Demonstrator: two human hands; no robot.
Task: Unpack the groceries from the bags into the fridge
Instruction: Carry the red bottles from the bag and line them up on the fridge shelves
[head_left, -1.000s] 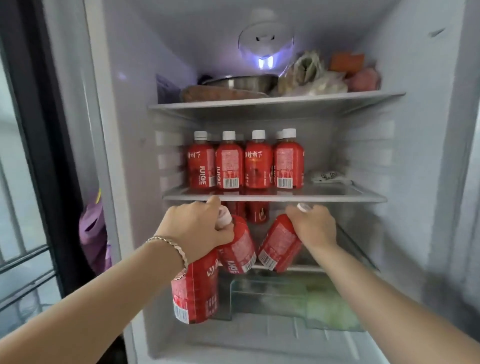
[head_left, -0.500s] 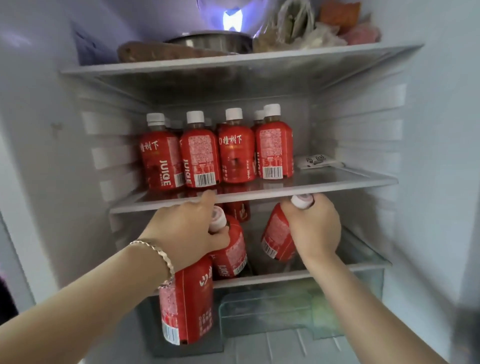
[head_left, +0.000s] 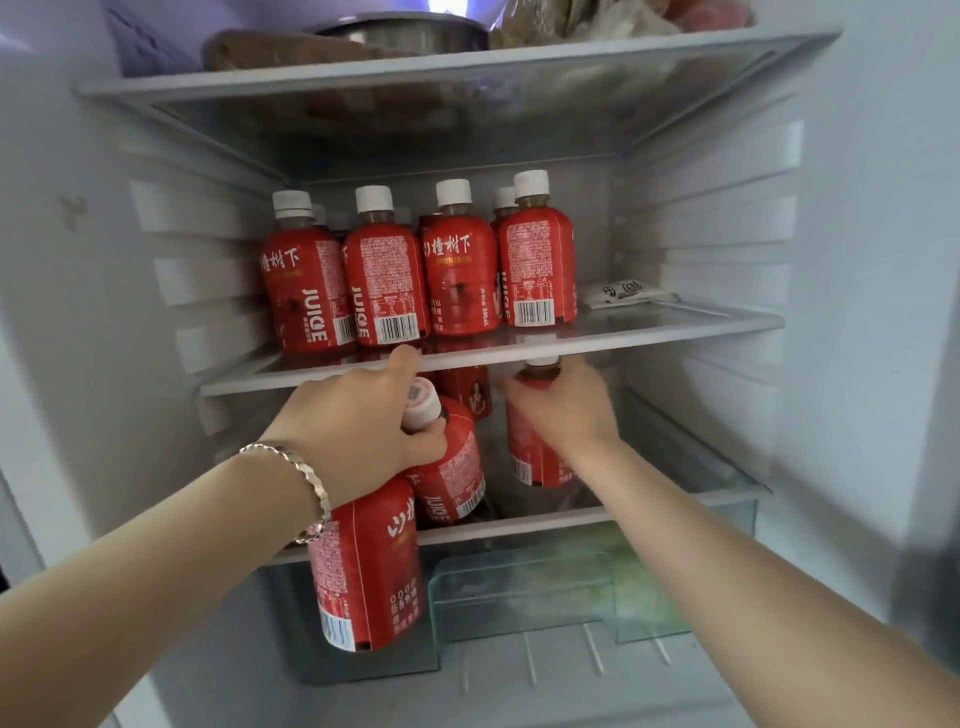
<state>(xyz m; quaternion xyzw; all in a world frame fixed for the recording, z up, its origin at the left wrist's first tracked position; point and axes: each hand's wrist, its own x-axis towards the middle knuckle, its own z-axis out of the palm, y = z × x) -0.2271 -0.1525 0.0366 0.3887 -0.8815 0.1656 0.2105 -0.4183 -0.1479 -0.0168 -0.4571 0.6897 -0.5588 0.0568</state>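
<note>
Bottles fill both hands. The left hand (head_left: 358, 428) grips 2 by their necks: a hanging bottle (head_left: 363, 566) nearest, long axis vertical, and a tilted bottle (head_left: 452, 467) just beyond. The right hand (head_left: 566, 410), deeper in, grips a third bottle (head_left: 535, 457) near-upright over the lower shelf (head_left: 649, 503), which looks free rightward. Farther up, the middle shelf (head_left: 675, 325) carries a bottle row (head_left: 457, 270) at left.

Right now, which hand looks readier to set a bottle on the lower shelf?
Right. The right hand holds a single bottle nearly upright over the lower shelf. The left hand grips two: an upper bottle and a hanging bottle below the shelf.
</note>
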